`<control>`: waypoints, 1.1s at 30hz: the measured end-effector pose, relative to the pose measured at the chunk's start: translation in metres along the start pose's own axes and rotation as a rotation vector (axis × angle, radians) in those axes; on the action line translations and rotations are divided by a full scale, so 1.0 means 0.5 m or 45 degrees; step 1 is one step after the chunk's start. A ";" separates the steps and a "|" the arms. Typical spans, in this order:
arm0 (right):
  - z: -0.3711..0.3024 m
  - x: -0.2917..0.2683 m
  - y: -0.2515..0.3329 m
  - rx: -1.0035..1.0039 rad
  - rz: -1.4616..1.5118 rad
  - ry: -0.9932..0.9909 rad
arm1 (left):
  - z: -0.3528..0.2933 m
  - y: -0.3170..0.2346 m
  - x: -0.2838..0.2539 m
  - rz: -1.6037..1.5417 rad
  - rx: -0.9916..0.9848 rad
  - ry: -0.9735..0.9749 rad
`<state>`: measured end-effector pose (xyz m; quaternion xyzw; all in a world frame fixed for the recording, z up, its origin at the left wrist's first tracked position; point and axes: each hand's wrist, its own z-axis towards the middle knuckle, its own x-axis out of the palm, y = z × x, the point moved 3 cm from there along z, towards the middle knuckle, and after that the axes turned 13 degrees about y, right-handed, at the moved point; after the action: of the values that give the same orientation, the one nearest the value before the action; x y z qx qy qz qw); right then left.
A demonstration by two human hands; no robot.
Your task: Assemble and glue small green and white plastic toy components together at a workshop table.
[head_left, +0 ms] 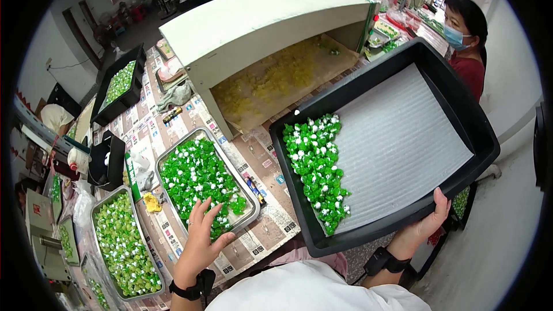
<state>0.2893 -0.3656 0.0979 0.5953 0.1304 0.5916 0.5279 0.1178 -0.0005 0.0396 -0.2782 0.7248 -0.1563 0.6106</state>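
Note:
My right hand [425, 226] grips the near right rim of a large black plastic tray [351, 243], which is held tilted at the table's edge. Inside it, small green and white plastic pieces [315, 167] are heaped along the left side, while a pale ribbed liner [403, 144] shows over the rest. My left hand [200, 242], fingers spread, is over the near edge of a metal tray [253, 206] filled with similar green and white pieces [196, 173]. Nothing shows in its grasp. Both wrists wear black bands.
A pale hooded machine [271, 23] with a yellow-stained belt [271, 86] stands behind the trays. To the left are another metal tray [159, 284] of lighter green pieces, a black box [115, 161] and a black tray [142, 66]. A masked person [468, 75] stands at right.

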 end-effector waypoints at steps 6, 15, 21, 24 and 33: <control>-0.038 0.040 0.085 0.002 0.026 0.234 | -0.020 0.021 0.018 -0.159 0.182 -0.036; -0.123 0.143 0.185 0.015 -0.080 0.319 | -0.036 -0.062 0.060 -0.937 0.548 0.170; -0.156 0.210 0.217 -0.096 -0.183 0.440 | -0.087 -0.057 0.077 -1.206 0.518 0.131; -0.171 0.228 0.234 -0.039 -0.115 0.422 | -0.104 -0.041 0.091 -1.572 0.525 0.167; -0.270 0.333 0.235 -0.252 -0.202 0.807 | -0.119 0.002 0.097 -1.674 0.532 0.050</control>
<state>0.1645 -0.2199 0.2495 0.3157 0.2756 0.7141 0.5607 0.0551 -0.0351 0.0123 -0.5336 0.3712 -0.6355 0.4167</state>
